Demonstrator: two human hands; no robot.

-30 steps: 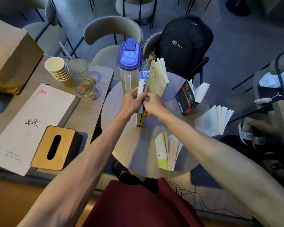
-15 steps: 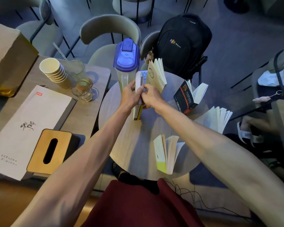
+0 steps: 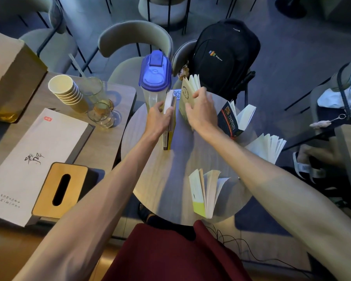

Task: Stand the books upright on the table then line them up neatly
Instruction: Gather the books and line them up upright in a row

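Observation:
On the round table (image 3: 176, 179) a closed book with a yellow edge (image 3: 169, 126) stands upright, and my left hand (image 3: 157, 120) grips it from the left side. My right hand (image 3: 201, 112) has its fingers spread on a cream book (image 3: 187, 92) that stands fanned open just right of it. A dark-covered book (image 3: 230, 120) stands open further right. A white fanned book (image 3: 267, 146) stands at the right rim. A white and yellow book (image 3: 204, 191) stands open near the front.
A clear pitcher with a blue lid (image 3: 155, 76) stands at the table's far edge beside the held book. The left table holds stacked paper cups (image 3: 66, 90), glasses (image 3: 101, 114), a white box (image 3: 32, 159) and a wooden tissue box (image 3: 60, 189). A black backpack (image 3: 224, 57) sits on a chair behind.
My right hand has let go of the yellow-edged book and moved right onto the cream fanned book. My left hand still holds the yellow-edged book upright.

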